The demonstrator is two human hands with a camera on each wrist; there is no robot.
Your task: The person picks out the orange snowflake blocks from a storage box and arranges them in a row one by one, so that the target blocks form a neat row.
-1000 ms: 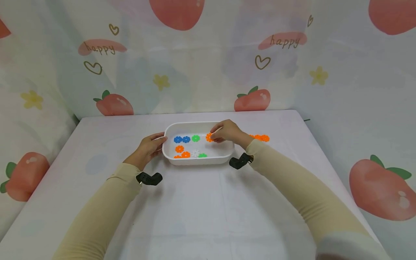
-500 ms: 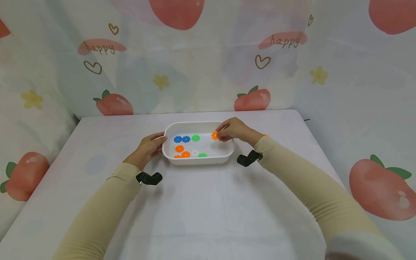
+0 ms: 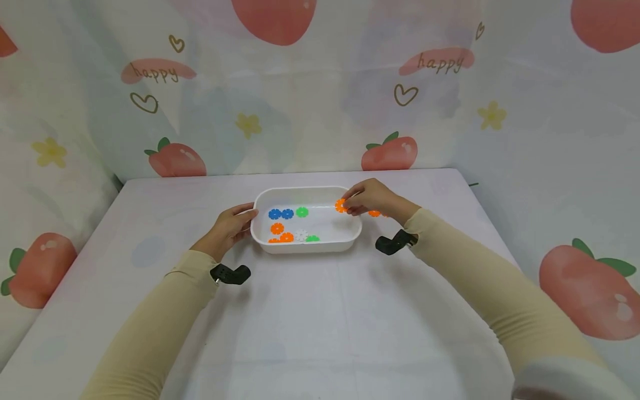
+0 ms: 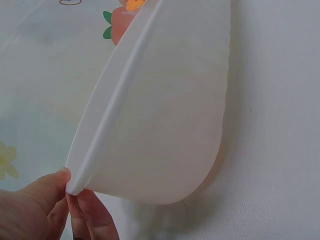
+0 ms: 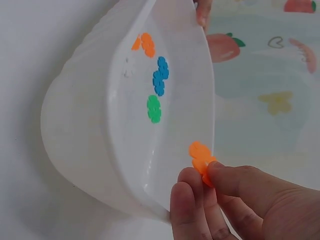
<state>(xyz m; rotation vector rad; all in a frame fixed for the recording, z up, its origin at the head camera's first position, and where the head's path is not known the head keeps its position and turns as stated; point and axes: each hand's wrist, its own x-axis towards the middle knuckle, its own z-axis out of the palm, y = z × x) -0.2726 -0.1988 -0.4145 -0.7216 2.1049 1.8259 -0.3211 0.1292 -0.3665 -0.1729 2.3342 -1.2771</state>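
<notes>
My left hand (image 3: 230, 228) pinches the left end of the white plastic basin (image 3: 306, 248), thumb on top of the rim and fingers underneath in the left wrist view. Between thumb and fingertips of my right hand (image 3: 376, 200) is an orange flower-shaped plastic disc (image 5: 200, 151). That hand is over the basin's right end, and its fingers cover part of the disc. Inside the basin lie two blue discs (image 3: 281, 214), a green disc (image 3: 302, 212), an orange disc (image 3: 277, 228) and a white disc (image 3: 301, 235). The near wall partly hides others at the front.
Just right of the basin, more orange discs (image 3: 374, 213) lie on the white-covered table (image 3: 300, 322), partly hidden behind my right wrist. A patterned cloth backdrop (image 3: 310, 111) rises behind the table and at both sides.
My right hand has moved right, from over the basin's inside to its right end, carrying the orange disc. My left hand and the basin have stayed in place.
</notes>
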